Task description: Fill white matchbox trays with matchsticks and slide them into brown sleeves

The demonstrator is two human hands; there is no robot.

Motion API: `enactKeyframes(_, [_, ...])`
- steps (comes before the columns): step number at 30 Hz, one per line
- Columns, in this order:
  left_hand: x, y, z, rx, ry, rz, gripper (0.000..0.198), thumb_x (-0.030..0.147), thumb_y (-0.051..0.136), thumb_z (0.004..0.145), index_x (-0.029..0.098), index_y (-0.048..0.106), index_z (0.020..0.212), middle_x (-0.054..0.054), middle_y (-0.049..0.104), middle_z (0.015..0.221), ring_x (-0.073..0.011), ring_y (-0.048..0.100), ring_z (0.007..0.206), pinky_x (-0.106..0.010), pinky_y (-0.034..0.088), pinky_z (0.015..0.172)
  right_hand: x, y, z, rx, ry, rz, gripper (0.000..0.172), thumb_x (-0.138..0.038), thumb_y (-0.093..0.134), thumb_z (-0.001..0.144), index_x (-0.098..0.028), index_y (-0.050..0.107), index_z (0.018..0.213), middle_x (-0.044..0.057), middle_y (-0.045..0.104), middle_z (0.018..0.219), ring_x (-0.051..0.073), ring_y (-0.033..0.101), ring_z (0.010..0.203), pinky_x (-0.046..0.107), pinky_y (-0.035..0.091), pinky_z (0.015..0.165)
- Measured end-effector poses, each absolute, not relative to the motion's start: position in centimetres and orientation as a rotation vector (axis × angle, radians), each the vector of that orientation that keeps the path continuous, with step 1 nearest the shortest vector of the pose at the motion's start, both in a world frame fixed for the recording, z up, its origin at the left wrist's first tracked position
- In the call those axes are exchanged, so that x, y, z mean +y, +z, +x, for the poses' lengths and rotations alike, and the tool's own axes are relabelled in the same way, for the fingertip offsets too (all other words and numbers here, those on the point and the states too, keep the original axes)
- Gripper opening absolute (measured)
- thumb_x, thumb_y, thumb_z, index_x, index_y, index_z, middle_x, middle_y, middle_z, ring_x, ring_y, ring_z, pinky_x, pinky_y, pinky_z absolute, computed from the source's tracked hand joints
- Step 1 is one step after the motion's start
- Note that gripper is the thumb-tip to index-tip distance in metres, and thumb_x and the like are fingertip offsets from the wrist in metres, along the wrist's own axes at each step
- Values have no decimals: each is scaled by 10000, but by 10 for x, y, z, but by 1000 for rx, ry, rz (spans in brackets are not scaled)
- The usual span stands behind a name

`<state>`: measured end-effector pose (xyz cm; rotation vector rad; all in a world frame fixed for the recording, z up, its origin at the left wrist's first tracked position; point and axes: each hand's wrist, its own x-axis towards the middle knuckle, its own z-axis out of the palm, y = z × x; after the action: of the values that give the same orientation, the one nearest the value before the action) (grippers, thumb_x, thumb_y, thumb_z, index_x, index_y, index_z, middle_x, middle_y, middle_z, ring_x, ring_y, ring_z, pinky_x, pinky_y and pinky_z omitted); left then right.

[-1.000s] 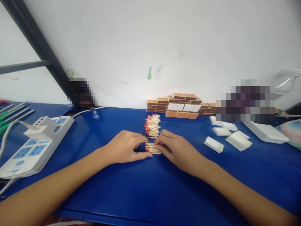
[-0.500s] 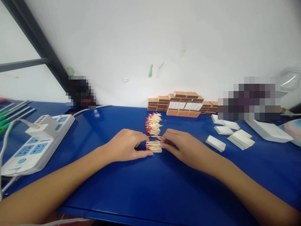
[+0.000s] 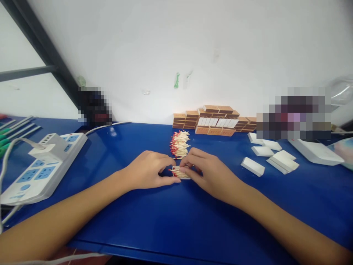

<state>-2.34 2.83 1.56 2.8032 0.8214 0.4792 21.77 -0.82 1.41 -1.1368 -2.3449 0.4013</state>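
Note:
In the head view, a small white matchbox tray (image 3: 187, 178) lies on the blue table, filled with red-tipped matches (image 3: 176, 172). My left hand (image 3: 149, 170) grips the tray's left end, thumb along the near side and fingers along the far side. Over the right half of the tray, my right hand (image 3: 205, 167) is closed, its thumb and fingertips at the matches and hiding part of them. Just beyond the tray is a loose heap of matches (image 3: 179, 144), red heads mostly to the left.
Stacked brown matchboxes (image 3: 215, 130) stand against the wall. Several white tray-like boxes (image 3: 253, 166) lie to the right, before a larger white device (image 3: 317, 151). A power strip (image 3: 55, 176) with cables and green-handled tools (image 3: 11, 136) are at left. Two areas are pixelated.
My right hand has moved left, from the tray's right end to over the matches inside it. My left hand stays at the left end.

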Motion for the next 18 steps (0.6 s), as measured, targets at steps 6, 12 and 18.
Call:
enactKeyframes(6, [27,15,-22,802,500,2814,385,557,656,967,182,688,885,41,620,687,-118,580,608,-274,354,589,-9,13,212,-2398,464,-1165,99,-222,637,1022,-199,694,944,38,627,970,163,620,807,297,473,724])
enactKeyframes(12, [28,15,-23,819,493,2818,396,567,666,957,177,692,895,41,624,696,-117,585,611,-276,353,585,-5,17,223,-2382,405,-1210,85,-212,621,1028,-197,661,954,35,615,988,161,597,799,304,457,721])
enactKeyframes(18, [28,16,-23,809,517,2815,399,569,667,957,174,727,945,39,614,682,-119,583,606,-274,360,585,-5,13,219,-2368,534,-1207,94,-239,628,1028,-211,680,954,25,628,965,157,602,797,294,454,712])
